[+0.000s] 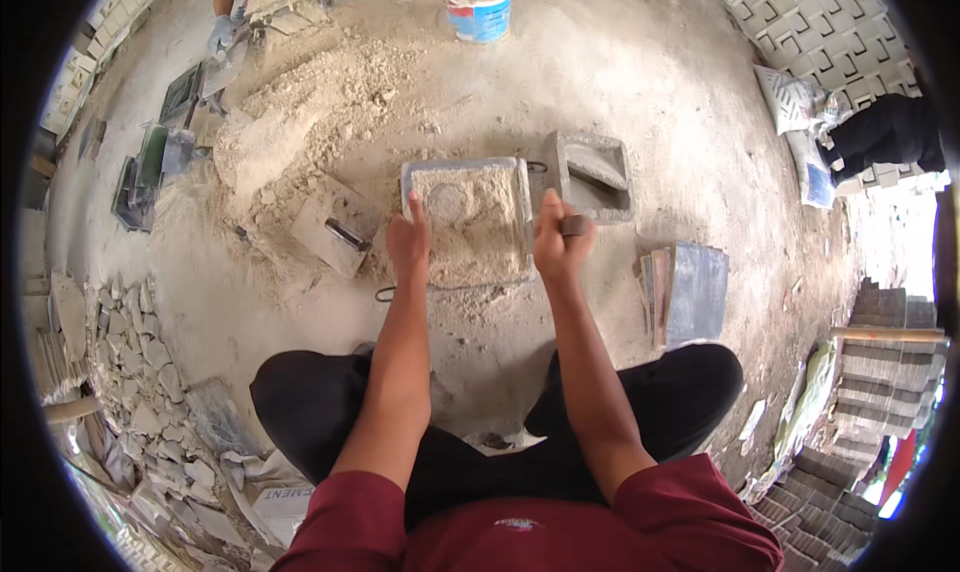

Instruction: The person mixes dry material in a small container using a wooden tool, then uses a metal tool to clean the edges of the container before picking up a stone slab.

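A square metal mould [466,280] filled with pale, crumbly sandy mix lies on the ground in front of me; a round impression marks the mix near its far left part. My left hand [408,240] grips the mould's left rim, thumb stretched along the edge. Closed at the mould's right side, my right hand [562,237] holds a tool by its dark rounded handle [575,226]; the tool's working end is hidden. Just beyond that hand stands a grey cement-crusted box [627,187] with a flat grey piece [597,168] leaning inside.
Left of the mould lies a square plate [325,222] with a metal handle, beside a heap of sandy mix [300,122]. Thin flat sheets [697,292] lie at right. A bucket [480,12] stands far off. Another person's gloved hand [222,34] shows at far left. Broken tile pieces [140,362] lie near left.
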Action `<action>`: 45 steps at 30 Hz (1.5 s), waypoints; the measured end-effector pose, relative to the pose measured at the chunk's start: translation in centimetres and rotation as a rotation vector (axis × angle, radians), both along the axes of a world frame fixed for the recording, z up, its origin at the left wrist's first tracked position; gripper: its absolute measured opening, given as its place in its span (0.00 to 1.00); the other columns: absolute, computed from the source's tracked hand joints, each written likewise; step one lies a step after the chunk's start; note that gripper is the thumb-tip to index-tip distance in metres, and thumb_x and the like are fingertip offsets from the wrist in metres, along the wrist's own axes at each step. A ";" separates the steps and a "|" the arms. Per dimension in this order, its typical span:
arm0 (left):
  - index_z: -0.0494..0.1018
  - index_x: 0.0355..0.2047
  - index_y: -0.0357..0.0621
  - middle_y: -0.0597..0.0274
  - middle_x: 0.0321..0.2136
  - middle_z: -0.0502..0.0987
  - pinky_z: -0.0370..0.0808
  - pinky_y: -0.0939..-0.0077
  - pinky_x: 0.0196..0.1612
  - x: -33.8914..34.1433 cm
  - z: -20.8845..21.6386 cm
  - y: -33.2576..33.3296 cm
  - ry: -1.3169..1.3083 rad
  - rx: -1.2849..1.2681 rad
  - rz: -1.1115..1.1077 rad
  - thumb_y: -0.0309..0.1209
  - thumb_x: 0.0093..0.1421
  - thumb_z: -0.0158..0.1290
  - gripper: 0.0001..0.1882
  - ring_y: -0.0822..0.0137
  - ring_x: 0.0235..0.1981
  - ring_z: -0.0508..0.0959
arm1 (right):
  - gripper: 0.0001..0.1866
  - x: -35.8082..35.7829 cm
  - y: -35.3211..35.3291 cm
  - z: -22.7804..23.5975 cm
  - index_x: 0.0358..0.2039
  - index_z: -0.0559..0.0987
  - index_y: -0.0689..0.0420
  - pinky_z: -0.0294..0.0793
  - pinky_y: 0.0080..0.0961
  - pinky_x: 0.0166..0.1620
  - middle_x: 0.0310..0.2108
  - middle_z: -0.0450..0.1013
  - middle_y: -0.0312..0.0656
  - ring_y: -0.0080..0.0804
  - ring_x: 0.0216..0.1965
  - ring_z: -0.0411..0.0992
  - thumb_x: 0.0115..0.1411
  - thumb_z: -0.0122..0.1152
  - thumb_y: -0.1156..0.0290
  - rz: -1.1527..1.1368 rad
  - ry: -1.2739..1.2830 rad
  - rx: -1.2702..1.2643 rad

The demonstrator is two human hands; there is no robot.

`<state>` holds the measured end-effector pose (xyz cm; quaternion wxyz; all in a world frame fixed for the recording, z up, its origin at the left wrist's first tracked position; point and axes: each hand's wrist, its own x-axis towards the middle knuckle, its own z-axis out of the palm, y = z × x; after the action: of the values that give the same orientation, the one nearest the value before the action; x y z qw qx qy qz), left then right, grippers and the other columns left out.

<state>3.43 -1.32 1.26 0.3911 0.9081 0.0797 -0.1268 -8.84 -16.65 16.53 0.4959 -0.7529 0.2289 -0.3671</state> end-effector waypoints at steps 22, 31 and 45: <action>0.69 0.37 0.36 0.41 0.29 0.75 0.69 0.51 0.37 -6.3 -0.8 2.9 -0.153 0.055 -0.048 0.57 0.62 0.33 0.33 0.42 0.35 0.75 | 0.25 -2.8 -0.2 3.8 0.09 0.60 0.58 0.46 0.20 0.18 0.09 0.56 0.28 0.15 0.13 0.52 0.63 0.46 0.67 0.090 -0.239 0.352; 0.70 0.36 0.37 0.41 0.30 0.75 0.69 0.51 0.38 -6.3 -0.7 2.6 -0.159 0.039 -0.020 0.58 0.61 0.34 0.33 0.42 0.35 0.75 | 0.22 -4.0 -1.3 3.7 0.09 0.61 0.59 0.46 0.20 0.17 0.10 0.56 0.29 0.15 0.14 0.50 0.62 0.44 0.72 0.064 -0.274 0.329; 0.71 0.37 0.36 0.40 0.32 0.75 0.69 0.51 0.40 -4.7 -1.4 2.6 -0.086 0.073 -0.052 0.62 0.60 0.30 0.38 0.42 0.38 0.74 | 0.24 -3.7 0.8 1.7 0.09 0.63 0.59 0.50 0.21 0.16 0.08 0.58 0.30 0.15 0.13 0.54 0.64 0.46 0.68 0.032 -0.155 0.120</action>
<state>-1.29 1.29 -0.19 0.3573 0.9281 0.0439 -0.0949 -12.55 -15.88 18.24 0.5622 -0.6947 0.1992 -0.4021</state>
